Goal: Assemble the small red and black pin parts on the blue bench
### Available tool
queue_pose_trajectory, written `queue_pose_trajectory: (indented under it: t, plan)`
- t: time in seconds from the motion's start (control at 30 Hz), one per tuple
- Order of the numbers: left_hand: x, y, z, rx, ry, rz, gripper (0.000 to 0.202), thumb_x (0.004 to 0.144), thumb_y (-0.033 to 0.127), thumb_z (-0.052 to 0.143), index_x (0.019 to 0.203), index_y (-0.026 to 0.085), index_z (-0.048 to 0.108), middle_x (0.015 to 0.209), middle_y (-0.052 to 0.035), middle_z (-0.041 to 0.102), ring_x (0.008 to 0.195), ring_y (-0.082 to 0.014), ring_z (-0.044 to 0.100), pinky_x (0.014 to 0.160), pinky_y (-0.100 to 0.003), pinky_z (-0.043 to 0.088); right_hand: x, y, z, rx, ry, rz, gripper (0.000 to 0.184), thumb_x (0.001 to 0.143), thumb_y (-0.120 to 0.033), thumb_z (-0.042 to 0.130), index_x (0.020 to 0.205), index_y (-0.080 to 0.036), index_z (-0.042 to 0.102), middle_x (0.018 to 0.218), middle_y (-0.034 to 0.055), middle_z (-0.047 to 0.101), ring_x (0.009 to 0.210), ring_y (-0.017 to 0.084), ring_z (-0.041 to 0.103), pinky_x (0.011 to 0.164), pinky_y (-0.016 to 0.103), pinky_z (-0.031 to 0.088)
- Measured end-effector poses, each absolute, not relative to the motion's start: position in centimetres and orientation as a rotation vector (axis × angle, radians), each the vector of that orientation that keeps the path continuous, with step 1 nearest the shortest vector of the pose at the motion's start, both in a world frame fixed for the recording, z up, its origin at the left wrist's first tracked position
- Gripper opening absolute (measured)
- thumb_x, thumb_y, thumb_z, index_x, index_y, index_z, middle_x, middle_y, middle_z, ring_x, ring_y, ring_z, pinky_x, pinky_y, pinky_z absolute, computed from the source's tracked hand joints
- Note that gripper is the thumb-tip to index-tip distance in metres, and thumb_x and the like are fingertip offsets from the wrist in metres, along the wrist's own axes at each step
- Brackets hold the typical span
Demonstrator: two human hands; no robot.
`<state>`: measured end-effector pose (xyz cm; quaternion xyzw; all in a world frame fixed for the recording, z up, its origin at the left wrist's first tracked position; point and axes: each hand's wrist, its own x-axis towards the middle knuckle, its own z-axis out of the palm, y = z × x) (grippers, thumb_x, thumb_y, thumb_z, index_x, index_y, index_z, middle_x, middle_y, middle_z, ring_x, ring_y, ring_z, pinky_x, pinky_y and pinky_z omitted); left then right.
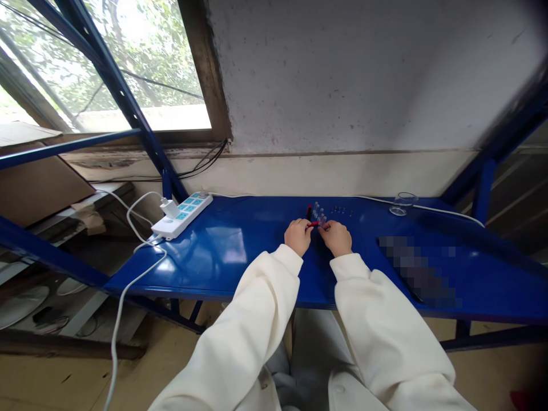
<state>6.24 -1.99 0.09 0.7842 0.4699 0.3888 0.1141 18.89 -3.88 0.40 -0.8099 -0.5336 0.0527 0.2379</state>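
Observation:
My left hand (298,237) is closed, its fingertips pinching a thin red piece (313,224) that points toward my other hand. My right hand (338,238) is also closed, with thumb and finger pressed on a small clear piece (322,221) at the end of the red one. Just beyond my fingers, several small clear plastic pieces (315,209) stand together on the blue table (265,228). Beside them on the left is a small red and black item (309,212). Further right lie several tiny dark parts (341,210), too small to name.
A white power strip (184,214) with a plugged-in white adapter sits at the table's left end, its cord (122,308) hanging off the edge. A clear round container (402,204) stands at the back right. A dark blurred-out object (415,271) lies right of my arm.

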Motion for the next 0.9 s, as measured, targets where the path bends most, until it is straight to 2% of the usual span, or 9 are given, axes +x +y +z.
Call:
queue_pose_trajectory:
  t: [0.23,0.6,0.9]
  plan:
    - [6.1,-1.9,0.7,1.921,1.243,1.51,0.015,0.082,0.025,0.045,0.088,0.017,0.056,0.086,-0.0049,0.06,0.079,-0.0118,0.056,0.074,-0.024,0.044,18.0,-4.3,1.0,-2.15,-1.658,0.136,0.018,0.074,-0.035,0.052,0.082,-0.021,0.06,0.08,0.0052,0.065,0.074,0.018,0.06,0.055,0.023,0.034]
    - [6.0,-2.0,0.8,1.821,1.227,1.524,0.015,0.082,0.025,0.044,0.086,0.016,0.055,0.086,-0.0052,0.061,0.078,-0.0117,0.057,0.075,-0.025,0.045,17.9,-4.2,0.8,-2.155,-1.73,0.133,0.017,0.074,-0.034,0.052,0.081,-0.02,0.059,0.079,0.0054,0.064,0.074,0.018,0.06,0.053,0.022,0.031]
    - [6.1,-2.4,1.6,1.753,1.168,1.454,0.015,0.079,0.026,0.047,0.086,0.016,0.056,0.082,-0.0046,0.061,0.073,-0.0104,0.056,0.068,-0.023,0.046,17.5,-4.7,1.3,-2.096,-1.796,0.041,0.012,0.075,-0.029,0.052,0.082,-0.021,0.058,0.076,0.0046,0.064,0.071,0.017,0.059,0.052,0.022,0.029]
